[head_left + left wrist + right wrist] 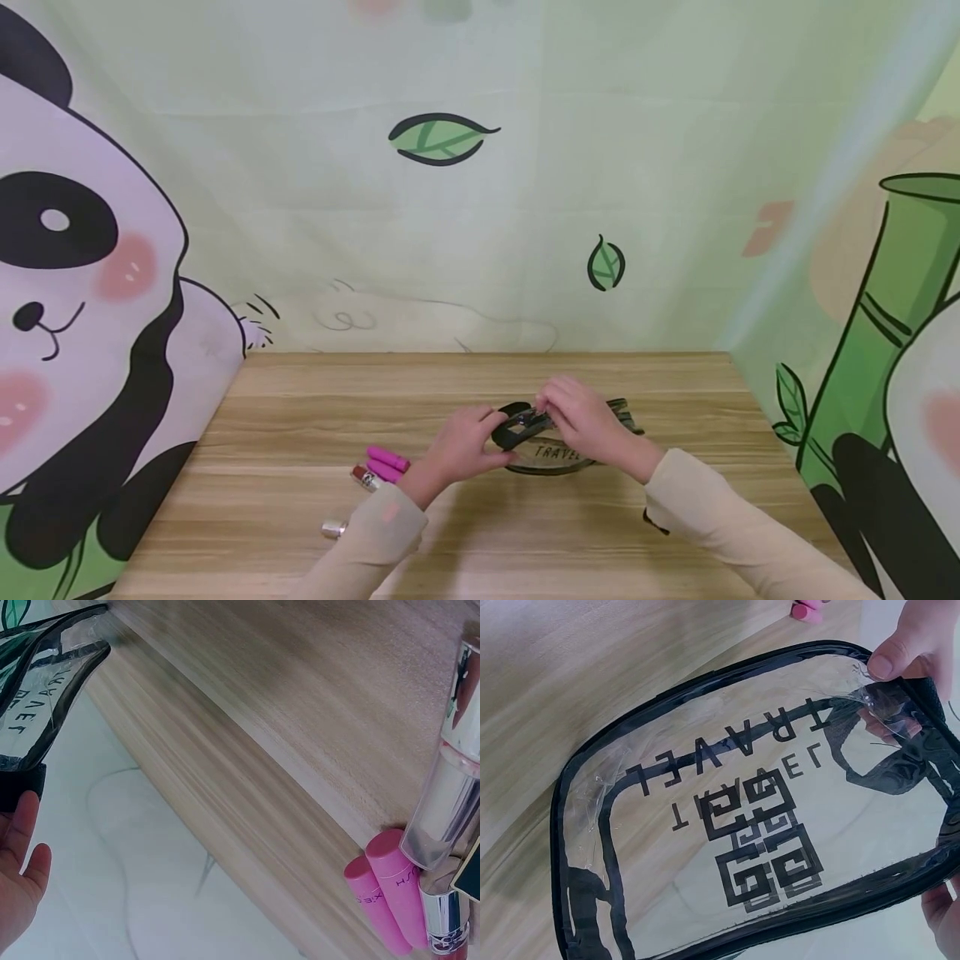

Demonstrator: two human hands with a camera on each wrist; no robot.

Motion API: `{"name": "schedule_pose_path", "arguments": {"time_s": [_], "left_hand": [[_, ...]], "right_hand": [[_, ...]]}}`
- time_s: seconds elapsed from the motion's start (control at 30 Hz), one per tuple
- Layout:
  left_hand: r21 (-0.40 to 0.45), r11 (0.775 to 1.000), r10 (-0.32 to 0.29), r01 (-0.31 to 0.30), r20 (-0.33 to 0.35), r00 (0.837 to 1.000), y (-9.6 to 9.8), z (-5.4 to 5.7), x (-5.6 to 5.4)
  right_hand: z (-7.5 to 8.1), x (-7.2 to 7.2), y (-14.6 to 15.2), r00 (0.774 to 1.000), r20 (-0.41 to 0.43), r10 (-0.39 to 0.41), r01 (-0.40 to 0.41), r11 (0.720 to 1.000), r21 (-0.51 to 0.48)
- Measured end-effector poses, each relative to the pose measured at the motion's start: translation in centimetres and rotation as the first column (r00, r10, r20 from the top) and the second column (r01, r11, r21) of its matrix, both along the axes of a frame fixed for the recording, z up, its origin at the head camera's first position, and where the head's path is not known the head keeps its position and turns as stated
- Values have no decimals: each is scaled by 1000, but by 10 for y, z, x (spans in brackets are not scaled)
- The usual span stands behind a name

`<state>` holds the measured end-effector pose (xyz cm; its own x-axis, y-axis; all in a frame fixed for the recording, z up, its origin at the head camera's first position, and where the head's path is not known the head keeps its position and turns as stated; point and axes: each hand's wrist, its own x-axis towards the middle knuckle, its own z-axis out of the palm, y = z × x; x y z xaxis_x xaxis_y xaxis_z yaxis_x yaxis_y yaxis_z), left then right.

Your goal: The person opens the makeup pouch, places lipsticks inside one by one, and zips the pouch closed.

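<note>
A clear plastic zip pouch (558, 456) with black edging and the word TRAVEL stands above the back half of the table. My left hand (462, 444) grips its left end, the thumb on the near face in the right wrist view. At the pouch's upper edge my right hand (583, 419) pinches the black trim; the exact spot under its fingertips is hidden. Through the see-through wall (667, 847), I make out no contents. In the left wrist view, the left fingers (22, 825) touch the black end tab of the pouch.
Left of my left forearm lie two pink tubes (388, 458), a lipstick with a dark red end (365, 476) and a silver-capped item (333, 529). The left wrist view adds a clear tube (442, 802). A small dark item (656, 522) shows beside the right sleeve.
</note>
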<state>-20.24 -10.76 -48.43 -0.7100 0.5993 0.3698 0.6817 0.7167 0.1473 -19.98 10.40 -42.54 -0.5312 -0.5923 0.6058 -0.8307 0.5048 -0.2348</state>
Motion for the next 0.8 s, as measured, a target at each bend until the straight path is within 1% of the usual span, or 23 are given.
{"name": "schedule_pose_path", "arguments": {"time_s": [0.17, 0.33, 0.47, 0.63, 0.73, 0.8], "left_hand": [[7, 1000, 7, -7, 0, 1000, -1, 0, 1], [10, 1000, 7, -7, 11, 1000, -1, 2, 1], [-7, 1000, 12, -12, 10, 1000, 0, 4, 1], [-7, 1000, 12, -12, -8, 1000, 1, 4, 1], [-9, 1000, 9, -9, -27, 1000, 1, 5, 1], [-22, 1000, 10, -11, -38, 999, 1, 5, 1]], "right_hand": [[-1, 0, 1, 1000, 5, -16, 16, 1000, 5], [-3, -1, 4, 998, -44, -41, 40, 999, -24], [-6, -2, 5, 996, -71, -53, 49, 997, -60], [-4, -1, 6, 998, -50, -46, 41, 995, -86], [-1, -1, 7, 999, -30, -45, 43, 996, -79], [2, -1, 7, 998, -31, -51, 49, 997, -67]]}}
